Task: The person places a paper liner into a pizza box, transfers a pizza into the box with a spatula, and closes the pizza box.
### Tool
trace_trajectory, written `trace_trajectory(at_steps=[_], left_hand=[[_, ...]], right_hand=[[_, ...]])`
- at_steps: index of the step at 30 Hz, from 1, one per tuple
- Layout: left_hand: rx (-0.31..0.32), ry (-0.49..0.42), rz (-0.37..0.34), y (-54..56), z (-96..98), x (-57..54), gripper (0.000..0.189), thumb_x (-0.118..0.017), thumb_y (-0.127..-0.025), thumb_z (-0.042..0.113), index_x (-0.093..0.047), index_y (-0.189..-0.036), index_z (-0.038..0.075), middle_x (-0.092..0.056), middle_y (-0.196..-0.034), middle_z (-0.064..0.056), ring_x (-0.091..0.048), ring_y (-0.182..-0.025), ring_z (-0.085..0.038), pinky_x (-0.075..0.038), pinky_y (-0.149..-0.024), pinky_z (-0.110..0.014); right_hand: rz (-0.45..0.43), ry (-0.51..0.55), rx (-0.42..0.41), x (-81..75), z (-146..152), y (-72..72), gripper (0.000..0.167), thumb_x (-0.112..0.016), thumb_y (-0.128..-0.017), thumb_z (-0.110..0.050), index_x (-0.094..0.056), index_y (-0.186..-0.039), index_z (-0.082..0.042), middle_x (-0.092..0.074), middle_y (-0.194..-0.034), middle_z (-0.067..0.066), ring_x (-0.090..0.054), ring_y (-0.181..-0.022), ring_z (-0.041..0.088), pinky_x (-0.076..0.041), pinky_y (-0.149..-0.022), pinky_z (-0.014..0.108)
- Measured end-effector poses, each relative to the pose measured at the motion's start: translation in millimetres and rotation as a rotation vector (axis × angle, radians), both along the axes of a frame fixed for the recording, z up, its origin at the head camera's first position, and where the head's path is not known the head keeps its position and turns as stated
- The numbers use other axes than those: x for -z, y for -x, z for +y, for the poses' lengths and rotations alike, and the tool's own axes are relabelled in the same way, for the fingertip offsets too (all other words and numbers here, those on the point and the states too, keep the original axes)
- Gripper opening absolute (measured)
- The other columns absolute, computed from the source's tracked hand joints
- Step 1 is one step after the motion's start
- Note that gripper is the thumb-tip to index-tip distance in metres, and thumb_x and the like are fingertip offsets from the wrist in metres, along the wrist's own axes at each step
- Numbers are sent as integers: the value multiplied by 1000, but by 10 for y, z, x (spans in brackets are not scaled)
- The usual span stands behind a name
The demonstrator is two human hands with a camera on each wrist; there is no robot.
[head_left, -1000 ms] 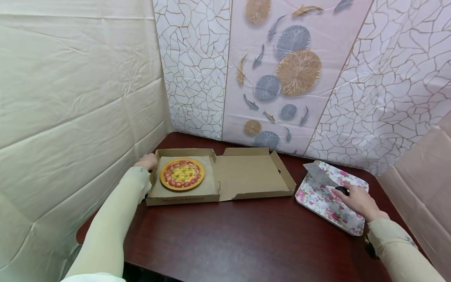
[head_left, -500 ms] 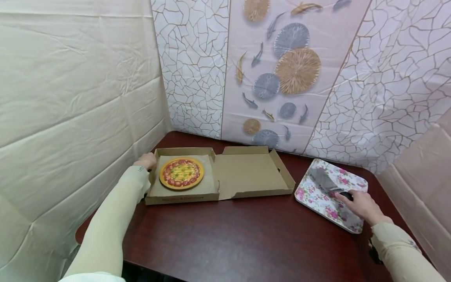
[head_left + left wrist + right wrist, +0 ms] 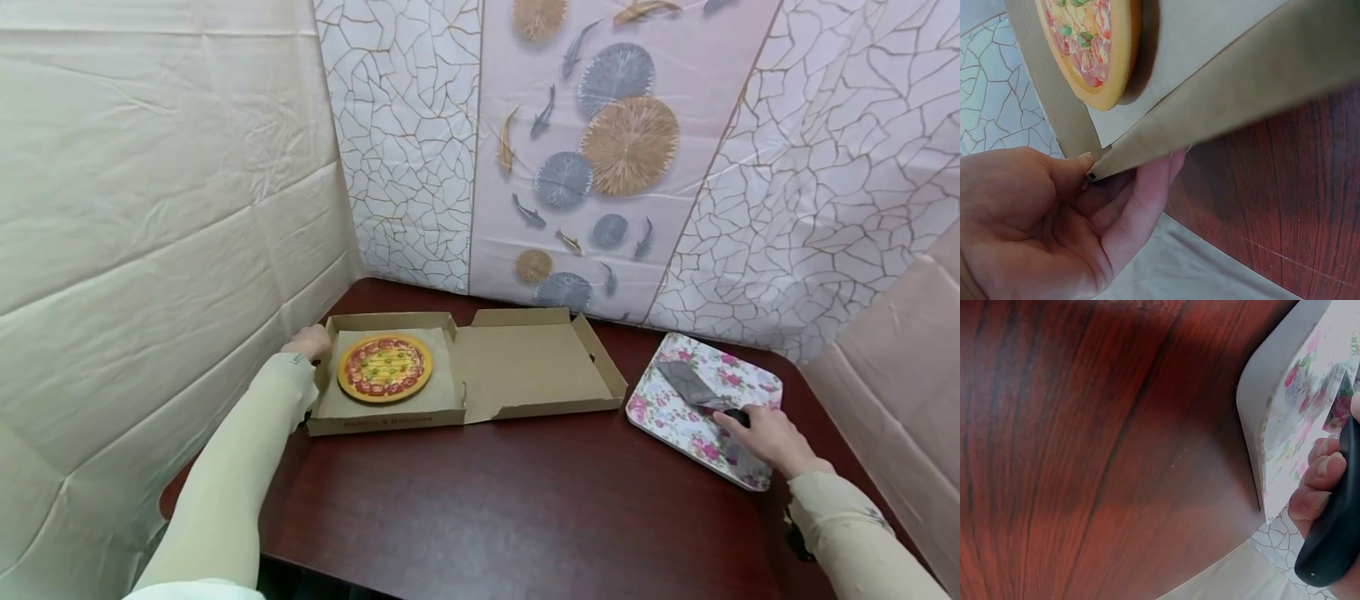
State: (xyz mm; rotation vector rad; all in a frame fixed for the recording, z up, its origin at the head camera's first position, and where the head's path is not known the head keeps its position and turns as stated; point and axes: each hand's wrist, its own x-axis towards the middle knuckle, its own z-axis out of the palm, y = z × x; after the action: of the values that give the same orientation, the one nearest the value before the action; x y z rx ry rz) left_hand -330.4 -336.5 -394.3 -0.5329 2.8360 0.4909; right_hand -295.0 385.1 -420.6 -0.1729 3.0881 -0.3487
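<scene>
My left hand [image 3: 309,342] pinches the left wall of an open cardboard pizza box [image 3: 536,367]. In the left wrist view the thumb lies on the inner side of the box wall [image 3: 1166,134] and the fingers are behind it. Inside the box a round pizza [image 3: 385,368] with a yellow crust rests on pale paper. On the right, my right hand [image 3: 772,435] grips a pizza server [image 3: 688,383] by its black handle [image 3: 1335,512]. Its flat metal blade lies over a floral tray [image 3: 652,412] and points to the far left.
The box and tray stand on a dark red-brown wooden table [image 3: 487,500]. A cream cloth wall [image 3: 172,208] rises along the left, and a patterned cloth [image 3: 405,150] hangs behind. Another pale cloth wall [image 3: 892,350] borders the table on the right.
The pizza server's blade has turned from tilted up on its edge to lying flatter over the tray, and my right hand has shifted slightly right. My left hand stays on the box.
</scene>
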Motion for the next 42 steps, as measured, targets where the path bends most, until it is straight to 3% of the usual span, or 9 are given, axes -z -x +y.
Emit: trace_trajectory(at_steps=[6,13,21,29,42], left_hand=[[-23,3,1,13,15,-16,15,-41,-96,6,-54,-99,-3,-51,-81,-13,-50,-63,-20,-40,-52,-27],[1,10,5,18,15,-29,15,-41,-95,5,-54,-99,-4,-52,-85,-15,-52,-67,-22,-40,-52,-28],[-19,-6,-9,-16,-21,-16,16,-40,-96,6,-53,-96,-3,-49,-78,-13,-48,-59,-19,-39,-50,-27],[11,4,2,-7,-30,33,17,-41,-95,6,-54,-101,-4,-54,-94,-19,-54,-74,-26,-41,-54,-28],[3,11,2,-30,14,-14,19,-40,-96,7,-53,-104,-5,-54,-94,-19,-55,-78,-27,-42,-57,-30]], right_hand=[[-7,-8,9,14,4,14,80,-43,-96,-58,-49,-119,18,-54,-112,43,-59,-85,45,-46,-63,48],[-8,-2,12,-5,29,27,77,-43,-96,-58,-52,-115,16,-55,-109,41,-60,-80,41,-45,-59,46],[-11,9,-7,14,-16,36,66,-45,-96,-56,-57,-100,9,-61,-92,30,-55,-70,28,-41,-54,38],[-22,3,12,26,-9,30,66,-48,-94,-58,-49,-96,8,-53,-75,14,-47,-63,23,-34,-50,33],[5,-24,3,61,-4,-11,57,-53,-92,-55,-53,-89,2,-55,-74,14,-49,-64,22,-35,-50,33]])
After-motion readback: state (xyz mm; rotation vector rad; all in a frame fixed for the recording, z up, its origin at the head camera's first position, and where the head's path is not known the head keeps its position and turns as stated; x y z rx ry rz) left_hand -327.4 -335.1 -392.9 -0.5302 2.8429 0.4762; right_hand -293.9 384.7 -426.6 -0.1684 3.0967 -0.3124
